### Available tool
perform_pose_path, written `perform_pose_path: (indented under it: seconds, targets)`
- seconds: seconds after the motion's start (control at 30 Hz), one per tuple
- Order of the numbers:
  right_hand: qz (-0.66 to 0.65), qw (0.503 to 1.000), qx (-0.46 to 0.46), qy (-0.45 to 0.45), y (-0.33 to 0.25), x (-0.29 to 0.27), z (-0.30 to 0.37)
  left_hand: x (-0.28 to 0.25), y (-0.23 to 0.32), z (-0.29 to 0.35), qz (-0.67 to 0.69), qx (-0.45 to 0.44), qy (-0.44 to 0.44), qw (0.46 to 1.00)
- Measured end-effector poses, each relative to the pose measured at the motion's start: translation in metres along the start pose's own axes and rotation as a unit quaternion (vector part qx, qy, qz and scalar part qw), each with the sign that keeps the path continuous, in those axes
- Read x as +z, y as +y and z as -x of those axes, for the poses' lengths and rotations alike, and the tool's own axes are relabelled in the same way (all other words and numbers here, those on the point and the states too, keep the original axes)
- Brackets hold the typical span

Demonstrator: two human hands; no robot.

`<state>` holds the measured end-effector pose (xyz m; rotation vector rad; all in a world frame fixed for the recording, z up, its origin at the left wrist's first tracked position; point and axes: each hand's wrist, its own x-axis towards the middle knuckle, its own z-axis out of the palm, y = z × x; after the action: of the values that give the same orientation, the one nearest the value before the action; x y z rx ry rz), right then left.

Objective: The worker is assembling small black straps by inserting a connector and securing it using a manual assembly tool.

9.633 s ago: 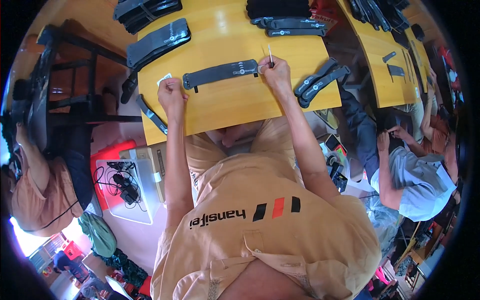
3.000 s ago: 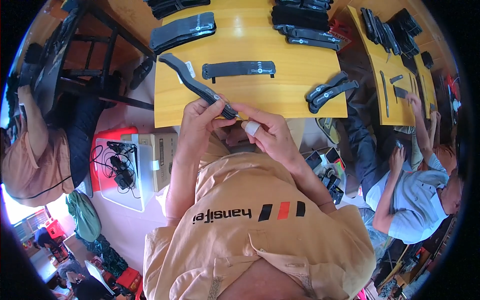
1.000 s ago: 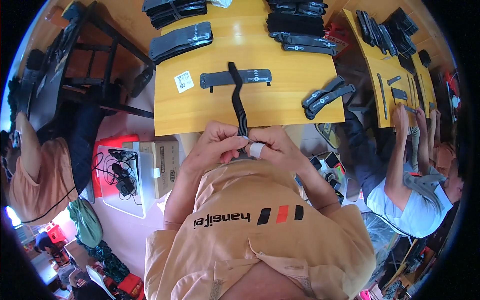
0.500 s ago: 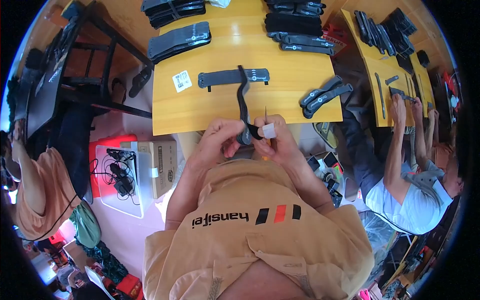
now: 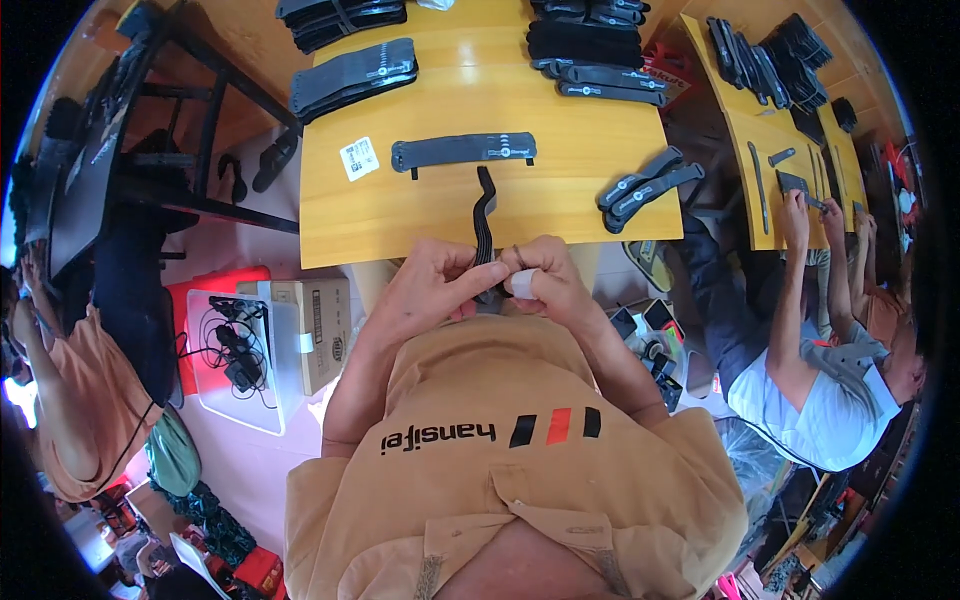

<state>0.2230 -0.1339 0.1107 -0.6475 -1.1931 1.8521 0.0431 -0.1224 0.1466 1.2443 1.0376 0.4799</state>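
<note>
So the black strap (image 5: 485, 225) is up off the table, pinched at its near end between both hands right in front of the chest, with the rest of it sticking out over the edge of the yellow table (image 5: 330, 220). The left hand (image 5: 425, 290) is curled mostly closed, thumb and fingers clamped on the strap's end. The right hand (image 5: 545, 285) is closed on it too, and there's something small and white (image 5: 523, 283) at its fingertips; can't tell what it is.

Further out, a flat black piece (image 5: 463, 151) lies across the table just past the strap's tip, with a white label (image 5: 359, 158) to its left and stacks of similar black parts (image 5: 352, 72) along the far side.

Risk-wise: the grip is all at one end, so I'd guess the free length could swing and knock that flat piece, or the little white thing could slip out of the fingertips.
</note>
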Motion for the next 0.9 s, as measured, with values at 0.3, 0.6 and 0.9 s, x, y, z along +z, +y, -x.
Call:
perform_pose_path:
  seconds: [0.3, 0.6, 0.9]
  targets:
    - [0.262, 0.951, -0.133, 0.098, -0.010, 0.019, -0.005, 0.006, -0.003, 0.000, 0.081, 0.005, 0.038, 0.996]
    - [-0.074, 0.992, 0.075, 0.071, -0.008, 0.001, 0.012, 0.007, -0.006, 0.008, 0.171, -0.018, -0.057, 0.983]
    - [0.013, 0.964, -0.016, 0.265, -0.103, -0.115, 0.038, -0.081, -0.054, 0.084, 0.080, -0.033, -0.124, 0.988]
